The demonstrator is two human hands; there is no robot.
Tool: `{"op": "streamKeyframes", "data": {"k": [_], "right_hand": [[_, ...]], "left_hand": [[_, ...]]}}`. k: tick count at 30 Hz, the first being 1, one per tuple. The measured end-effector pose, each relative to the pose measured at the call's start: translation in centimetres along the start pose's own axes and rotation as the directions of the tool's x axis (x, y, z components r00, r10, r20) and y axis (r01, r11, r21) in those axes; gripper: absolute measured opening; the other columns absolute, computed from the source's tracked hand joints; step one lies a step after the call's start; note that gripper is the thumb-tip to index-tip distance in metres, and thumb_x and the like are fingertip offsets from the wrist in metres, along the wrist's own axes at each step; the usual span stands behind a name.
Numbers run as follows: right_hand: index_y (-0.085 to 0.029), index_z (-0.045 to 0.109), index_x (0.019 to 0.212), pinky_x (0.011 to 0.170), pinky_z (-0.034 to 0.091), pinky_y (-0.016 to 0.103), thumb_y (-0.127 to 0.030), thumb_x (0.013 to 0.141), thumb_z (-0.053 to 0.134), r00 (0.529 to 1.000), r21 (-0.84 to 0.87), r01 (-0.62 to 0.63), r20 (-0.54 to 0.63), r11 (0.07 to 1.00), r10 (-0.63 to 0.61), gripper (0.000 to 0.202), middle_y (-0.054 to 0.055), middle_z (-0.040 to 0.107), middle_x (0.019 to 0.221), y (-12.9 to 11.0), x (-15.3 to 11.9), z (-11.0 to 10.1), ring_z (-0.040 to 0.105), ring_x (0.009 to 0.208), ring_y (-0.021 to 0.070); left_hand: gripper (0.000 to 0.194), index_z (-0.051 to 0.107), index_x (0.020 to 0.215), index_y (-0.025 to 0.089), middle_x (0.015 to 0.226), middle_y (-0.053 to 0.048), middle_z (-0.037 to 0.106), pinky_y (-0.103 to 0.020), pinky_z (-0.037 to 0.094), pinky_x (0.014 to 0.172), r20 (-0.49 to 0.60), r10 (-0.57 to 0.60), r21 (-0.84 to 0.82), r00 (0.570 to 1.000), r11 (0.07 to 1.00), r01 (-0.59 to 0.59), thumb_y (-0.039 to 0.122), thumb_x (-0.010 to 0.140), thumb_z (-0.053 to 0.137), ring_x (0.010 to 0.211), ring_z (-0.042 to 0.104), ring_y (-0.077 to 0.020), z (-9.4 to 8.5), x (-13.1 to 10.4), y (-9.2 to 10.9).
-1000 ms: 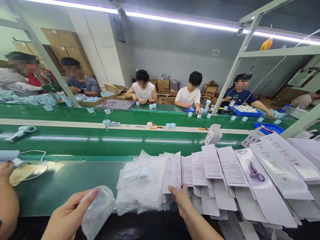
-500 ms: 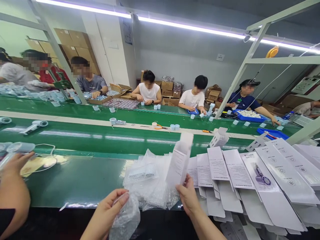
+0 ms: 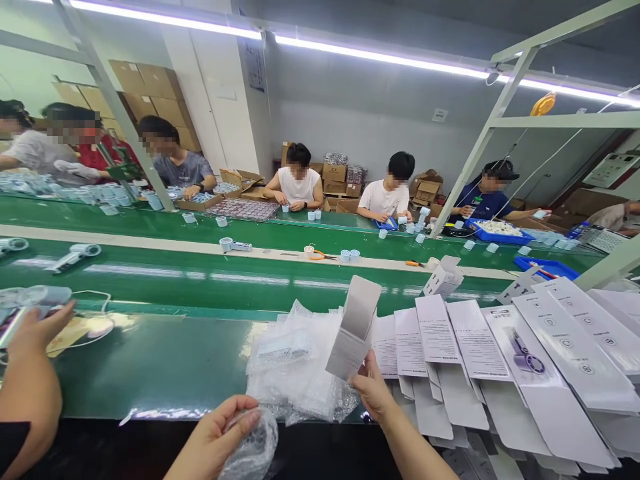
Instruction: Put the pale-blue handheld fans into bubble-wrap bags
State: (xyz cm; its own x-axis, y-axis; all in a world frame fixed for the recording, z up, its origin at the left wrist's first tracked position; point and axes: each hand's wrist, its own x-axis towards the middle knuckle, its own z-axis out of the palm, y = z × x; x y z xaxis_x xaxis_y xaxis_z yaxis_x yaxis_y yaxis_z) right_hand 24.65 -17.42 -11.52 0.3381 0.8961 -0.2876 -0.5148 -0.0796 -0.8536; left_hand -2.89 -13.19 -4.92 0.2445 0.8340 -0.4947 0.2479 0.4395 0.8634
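Note:
Near the bottom centre, my left hand (image 3: 227, 430) pinches a clear plastic bubble bag (image 3: 253, 445), which hangs below the table's front edge. My right hand (image 3: 373, 390) grips the lower end of a white carton (image 3: 353, 330), tilted with its top flap standing up. Behind and between my hands lies a pile of bubble bags (image 3: 295, 367) at the table's edge. Flat printed cartons (image 3: 473, 333) are fanned out in a large stack just right of my right hand, the nearer ones showing text and one showing a hair dryer picture.
At the far left a co-worker's hand (image 3: 37, 327) holds a hair dryer body beside a white cable. A green conveyor (image 3: 165, 267) crosses behind, with dryer parts (image 3: 77, 255) and orange-handled pliers (image 3: 320, 255). Several people sit across it. A metal frame post (image 3: 480, 153) rises at the right.
The carton in my right hand has tipped, its flap now facing me. The bag in my left hand has bunched up and shifted slightly. Across the line, the far-right person's arm has lifted with a part.

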Motion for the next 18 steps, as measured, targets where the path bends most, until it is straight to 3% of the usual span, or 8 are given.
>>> {"op": "streamKeyframes", "data": {"k": [5, 8, 10, 12, 13, 15, 16, 18], "right_hand": [[-0.023, 0.03, 0.129, 0.062, 0.034, 0.019, -0.005, 0.052, 0.051, 0.947, -0.129, -0.057, 0.306, 0.99, 0.094, 0.081, 0.001, 0.057, 0.09, -0.3, -0.7, 0.8, 0.054, 0.077, 0.0124], [-0.026, 0.028, 0.129, 0.056, 0.029, 0.017, -0.004, 0.052, 0.048, 0.915, -0.21, -0.069, 0.376, 0.975, 0.146, 0.082, 0.001, 0.054, 0.094, 0.0, -0.7, 1.1, 0.052, 0.073, 0.0098], [-0.027, 0.029, 0.129, 0.054, 0.03, 0.017, -0.005, 0.052, 0.047, 0.913, -0.297, -0.083, 0.359, 0.951, 0.192, 0.083, 0.003, 0.052, 0.1, 0.2, -0.7, 1.2, 0.054, 0.075, 0.0106], [-0.028, 0.03, 0.13, 0.053, 0.031, 0.017, -0.006, 0.051, 0.048, 0.904, -0.384, -0.094, 0.353, 0.919, 0.24, 0.084, 0.004, 0.051, 0.104, 0.1, -0.9, 1.5, 0.056, 0.076, 0.0116], [-0.028, 0.03, 0.131, 0.053, 0.032, 0.017, -0.007, 0.051, 0.049, 0.898, -0.411, -0.097, 0.357, 0.907, 0.258, 0.084, 0.005, 0.049, 0.105, 0.1, -1.0, 1.6, 0.056, 0.076, 0.0117], [-0.027, 0.032, 0.13, 0.051, 0.033, 0.016, -0.009, 0.052, 0.051, 0.889, -0.435, -0.105, 0.362, 0.894, 0.281, 0.083, 0.006, 0.047, 0.11, 0.2, -1.3, 2.2, 0.056, 0.074, 0.011], [-0.025, 0.033, 0.129, 0.05, 0.034, 0.016, -0.01, 0.052, 0.053, 0.889, -0.436, -0.109, 0.359, 0.893, 0.283, 0.082, 0.008, 0.045, 0.114, 0.4, -1.4, 2.5, 0.056, 0.074, 0.0107], [-0.023, 0.035, 0.128, 0.051, 0.037, 0.016, -0.01, 0.051, 0.054, 0.896, -0.433, -0.101, 0.351, 0.896, 0.271, 0.08, 0.01, 0.04, 0.123, 1.2, -1.6, 3.1, 0.057, 0.079, 0.0118]], "left_hand": [[0.088, 0.032, 0.138, 0.017, 0.077, 0.002, 0.042, -0.025, 0.039, 0.066, 0.187, 0.177, 0.324, 0.966, 0.917, -0.231, 0.051, 0.065, 0.067, 0.064, 0.042, -0.0119, 1.9, 1.1, 0.9], [0.083, 0.021, 0.14, 0.025, 0.093, 0.0, 0.045, -0.021, 0.039, 0.058, 0.141, 0.357, 0.337, 0.923, 0.86, -0.384, 0.047, 0.073, 0.065, 0.057, 0.04, -0.0071, 3.2, 0.5, 1.7], [0.067, 0.028, 0.134, 0.028, 0.097, 0.0, 0.048, -0.02, 0.042, 0.06, 0.061, 0.585, 0.407, 0.809, 0.726, -0.555, 0.045, 0.08, 0.062, 0.061, 0.047, -0.0074, 3.2, -0.2, 2.2], [0.053, 0.037, 0.13, 0.031, 0.095, -0.001, 0.054, -0.022, 0.045, 0.066, 0.118, 0.707, 0.579, 0.698, 0.522, -0.627, 0.046, 0.083, 0.058, 0.07, 0.057, -0.0119, 2.5, -0.7, 2.9], [0.048, 0.043, 0.128, 0.031, 0.095, -0.002, 0.057, -0.024, 0.045, 0.066, 0.18, 0.684, 0.675, 0.707, 0.437, -0.594, 0.047, 0.084, 0.055, 0.073, 0.06, -0.0151, 2.0, -0.9, 3.3], [0.041, 0.052, 0.123, 0.03, 0.095, -0.004, 0.062, -0.027, 0.045, 0.064, 0.228, 0.522, 0.82, 0.822, 0.352, -0.451, 0.048, 0.087, 0.045, 0.075, 0.063, -0.0204, 1.1, -0.9, 3.9], [0.039, 0.055, 0.12, 0.029, 0.097, -0.005, 0.063, -0.028, 0.045, 0.064, 0.21, 0.44, 0.856, 0.873, 0.349, -0.381, 0.047, 0.089, 0.039, 0.076, 0.064, -0.0213, 0.8, -0.8, 4.1], [0.038, 0.061, 0.108, 0.026, 0.095, -0.005, 0.064, -0.027, 0.045, 0.066, 0.213, 0.361, 0.866, 0.908, 0.36, -0.346, 0.043, 0.089, 0.032, 0.078, 0.064, -0.0202, 0.4, -0.5, 4.0]]}}
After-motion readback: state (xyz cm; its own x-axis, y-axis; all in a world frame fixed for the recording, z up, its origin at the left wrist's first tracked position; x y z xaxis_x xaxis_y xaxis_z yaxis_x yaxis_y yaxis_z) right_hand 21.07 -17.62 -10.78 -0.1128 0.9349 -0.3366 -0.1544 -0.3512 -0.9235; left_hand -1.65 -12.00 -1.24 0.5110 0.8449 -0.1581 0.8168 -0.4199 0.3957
